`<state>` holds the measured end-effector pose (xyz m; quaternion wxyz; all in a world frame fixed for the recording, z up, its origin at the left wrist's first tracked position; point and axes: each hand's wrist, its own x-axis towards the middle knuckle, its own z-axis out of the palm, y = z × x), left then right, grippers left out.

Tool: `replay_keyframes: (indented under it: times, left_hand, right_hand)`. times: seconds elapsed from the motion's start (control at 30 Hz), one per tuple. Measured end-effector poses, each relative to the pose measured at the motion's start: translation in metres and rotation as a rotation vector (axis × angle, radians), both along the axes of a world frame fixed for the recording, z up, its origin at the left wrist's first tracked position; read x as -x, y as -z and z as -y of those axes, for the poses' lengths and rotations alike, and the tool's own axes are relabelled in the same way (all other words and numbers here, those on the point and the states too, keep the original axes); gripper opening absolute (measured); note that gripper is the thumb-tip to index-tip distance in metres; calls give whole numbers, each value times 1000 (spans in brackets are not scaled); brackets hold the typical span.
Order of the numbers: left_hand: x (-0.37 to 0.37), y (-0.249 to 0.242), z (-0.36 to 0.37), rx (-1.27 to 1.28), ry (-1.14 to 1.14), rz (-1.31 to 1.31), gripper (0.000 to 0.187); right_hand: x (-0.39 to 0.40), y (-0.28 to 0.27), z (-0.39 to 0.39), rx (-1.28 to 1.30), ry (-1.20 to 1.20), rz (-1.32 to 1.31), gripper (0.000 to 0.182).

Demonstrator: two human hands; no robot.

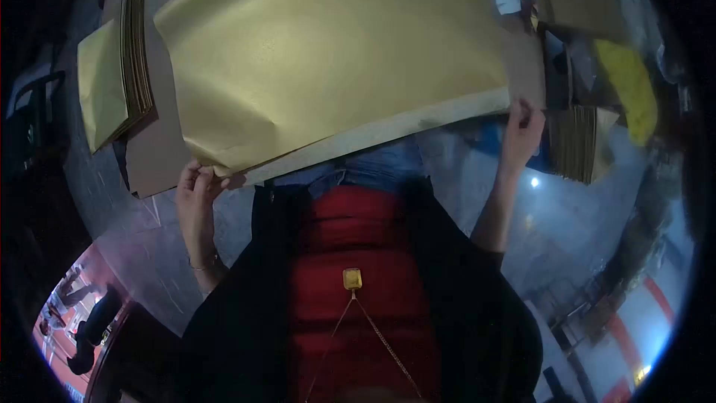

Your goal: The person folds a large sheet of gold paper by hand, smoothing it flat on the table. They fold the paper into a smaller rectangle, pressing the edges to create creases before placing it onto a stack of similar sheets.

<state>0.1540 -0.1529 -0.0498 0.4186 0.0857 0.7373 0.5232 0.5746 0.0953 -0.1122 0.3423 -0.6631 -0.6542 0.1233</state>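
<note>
Left hand (195,192) and right hand (522,128) each pinch near edge of gold paper sheet (328,52); folded stack (134,60) beside.

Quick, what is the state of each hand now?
Left hand: closed, pinching the near left corner of the gold sheet.
Right hand: closed, pinching the near right corner of the same sheet.

I am wearing a red padded top under an open black jacket with blue jeans showing beyond, a small square gold pendant hanging on a thin chain at my chest, and a slim bracelet circling the wrist of my left hand (195,195).
</note>
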Motion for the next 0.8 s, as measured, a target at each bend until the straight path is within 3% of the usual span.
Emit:
replay_keyframes:
  times: [0.13, 0.3, 0.4, 0.43, 0.57, 0.73, 0.8]
  left_hand:
    - [-2, 0, 1, 22, 76, -32, 21]
    - [0, 1, 4, 56, 59, -51, 25]
    - [-2, -4, 2, 98, 87, -46, 30]
    - [-2, -6, 2, 113, 95, -31, 31]
    - [8, 16, 15, 42, 67, -86, 24]
    - [-4, -2, 1, 26, -2, -79, 23]
    - [-9, -13, -5, 66, -8, -26, 25]
  right_hand:
    - [-1, 4, -11, 61, -12, -116, 22]
    - [5, -3, -20, 200, -8, 100, 30]
    - [0, -4, -25, 369, 14, 42, 32]
    - [1, -4, -24, 273, -27, 105, 30]
    - [-2, -5, -27, 363, -25, 2, 27]
    - [2, -6, -30, 172, -116, -76, 21]
    - [5, -14, -28, 139, -38, -181, 20]
